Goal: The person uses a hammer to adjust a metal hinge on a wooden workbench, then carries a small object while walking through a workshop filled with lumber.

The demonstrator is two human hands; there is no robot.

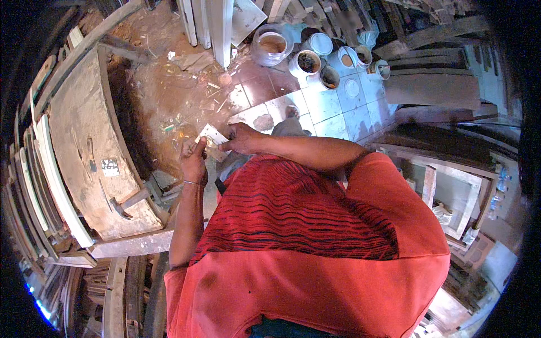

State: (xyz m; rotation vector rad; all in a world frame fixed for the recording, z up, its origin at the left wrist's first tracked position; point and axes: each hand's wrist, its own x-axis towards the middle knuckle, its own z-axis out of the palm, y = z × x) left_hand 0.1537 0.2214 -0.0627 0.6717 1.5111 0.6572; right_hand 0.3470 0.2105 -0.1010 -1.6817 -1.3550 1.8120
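A small pale flat piece (213, 135) with dark spots, possibly holes, is held between both hands above my lap. My left hand (193, 158) has closed fingers gripping its left end, thumb pointing up. My right hand (239, 137) grips the right end, its fingers curled round it. Part of what lies under the piece is hidden by my hands and red shirt.
To my left is a wooden bench (73, 152) with a hammer (120, 207), slim tools and a small dark-spotted plate (110, 167). Several buckets (308, 62) stand on the tiled floor ahead, near scattered debris. Timber boards surround me; a pale frame (465, 203) is at right.
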